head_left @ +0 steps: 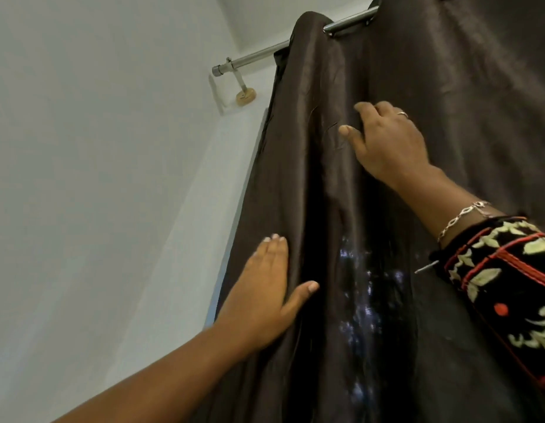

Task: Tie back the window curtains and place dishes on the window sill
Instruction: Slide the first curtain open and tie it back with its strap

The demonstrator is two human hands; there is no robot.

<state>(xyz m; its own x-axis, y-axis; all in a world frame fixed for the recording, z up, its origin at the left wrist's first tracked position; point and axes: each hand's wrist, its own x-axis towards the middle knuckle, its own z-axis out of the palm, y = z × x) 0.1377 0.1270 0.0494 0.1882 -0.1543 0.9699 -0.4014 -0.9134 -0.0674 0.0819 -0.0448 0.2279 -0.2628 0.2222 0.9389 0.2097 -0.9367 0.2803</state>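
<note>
A dark brown satin curtain (466,96) hangs from a metal rod (253,58) and fills the right side of the view. My left hand (262,296) lies flat with straight fingers against the curtain's left edge. Higher up, my right hand (387,141) grips a fold of the fabric, fingers curled into it and thumb out. Light shines through the thin cloth between my hands. The window, its sill and any dishes are hidden.
A pale wall (97,178) takes up the left side. The rod's end sits in a bracket with a round wooden mount (245,97) on the wall. A strip of window frame (234,227) shows beside the curtain edge.
</note>
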